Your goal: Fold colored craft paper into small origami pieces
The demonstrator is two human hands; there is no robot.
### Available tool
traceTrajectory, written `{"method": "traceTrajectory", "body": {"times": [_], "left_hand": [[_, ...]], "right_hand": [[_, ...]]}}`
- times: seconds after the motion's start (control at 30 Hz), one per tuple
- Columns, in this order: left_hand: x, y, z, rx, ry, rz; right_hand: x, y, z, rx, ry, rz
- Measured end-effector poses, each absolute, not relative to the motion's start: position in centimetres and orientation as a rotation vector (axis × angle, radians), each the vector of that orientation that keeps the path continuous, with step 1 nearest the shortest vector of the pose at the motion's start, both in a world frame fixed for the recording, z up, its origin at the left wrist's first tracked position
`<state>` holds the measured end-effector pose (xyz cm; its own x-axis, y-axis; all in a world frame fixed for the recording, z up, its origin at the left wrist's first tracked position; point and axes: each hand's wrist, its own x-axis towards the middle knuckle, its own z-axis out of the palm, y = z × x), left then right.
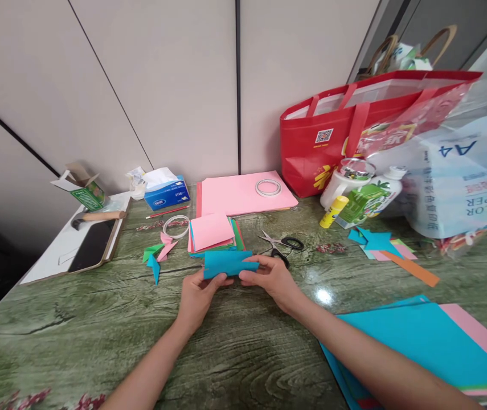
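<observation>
A blue sheet of paper [228,262], bent over lengthwise, is held up just above the table. My left hand [197,296] pinches its left end with the thumb along the lower edge. At the right end my right hand [275,280] grips the same sheet between thumb and fingers. Just behind it lies a stack of square coloured papers [213,230], pink on top. Black-handled scissors [278,244] rest partly open beyond my right hand. Folded paper pieces in green [151,250], pink [167,246] and blue [154,267] lie to the left.
Large coloured sheets [409,341] lie under my right forearm. Further back are a pink paper pile [234,193], a tape roll [175,227], a tissue box [167,195], a yellow glue stick [334,212] and a red bag [307,148]. A phone [93,245] and hammer [102,216] lie left.
</observation>
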<state>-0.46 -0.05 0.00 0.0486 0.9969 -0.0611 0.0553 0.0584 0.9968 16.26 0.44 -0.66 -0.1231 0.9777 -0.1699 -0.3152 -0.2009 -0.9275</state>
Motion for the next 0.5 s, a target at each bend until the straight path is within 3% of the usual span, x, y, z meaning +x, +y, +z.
{"method": "traceTrajectory", "body": {"times": [0.23,0.5], "left_hand": [[-0.94,0.12,-0.36,1.346,1.29,1.118],[-0.06,0.03,0.52,1.079,1.071,1.27]], "right_hand": [[15.73,0.63,-0.87,-1.114,-1.016,1.357],[15.52,0.19,-0.74,-1.138,-1.071,1.202]]}}
